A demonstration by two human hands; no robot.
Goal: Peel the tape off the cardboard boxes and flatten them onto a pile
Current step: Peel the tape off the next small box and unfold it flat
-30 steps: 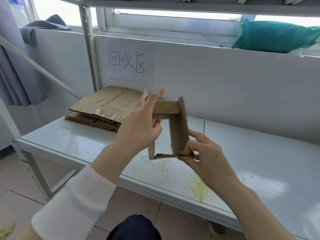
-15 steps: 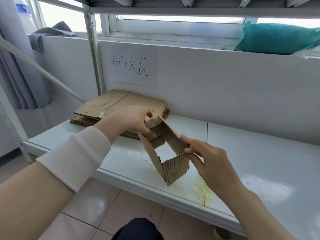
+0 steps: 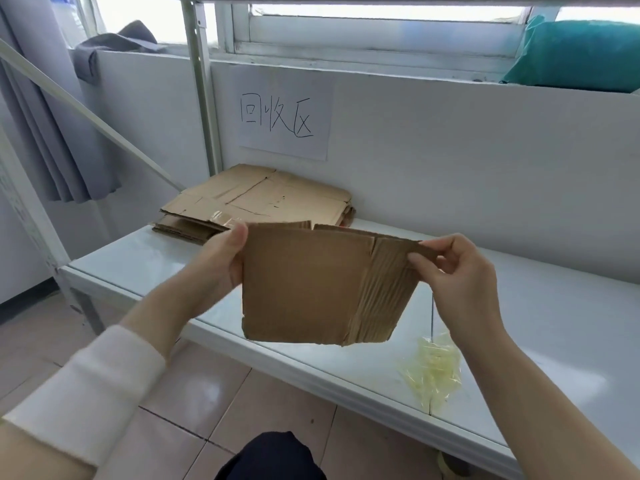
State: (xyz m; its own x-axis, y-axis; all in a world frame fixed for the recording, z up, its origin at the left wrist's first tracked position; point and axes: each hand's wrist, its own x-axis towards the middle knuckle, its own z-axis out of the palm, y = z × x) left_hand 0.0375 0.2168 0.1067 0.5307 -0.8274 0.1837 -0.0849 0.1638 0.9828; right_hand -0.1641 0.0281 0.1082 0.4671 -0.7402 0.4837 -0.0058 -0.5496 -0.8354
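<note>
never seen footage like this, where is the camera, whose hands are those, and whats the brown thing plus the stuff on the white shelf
There is no machine here: a person works with two bare hands, and the one camera sits on that person's head, looking forward and down. The left hand grips the left edge of a flattened cardboard box, and the right hand pinches its upper right corner, holding it in the air above the white shelf. Further back, by the wall, lies a pile of flattened cardboard. Near the front edge lies a crumpled wad of yellowish tape. A handwritten paper sign hangs on the wall.
</note>
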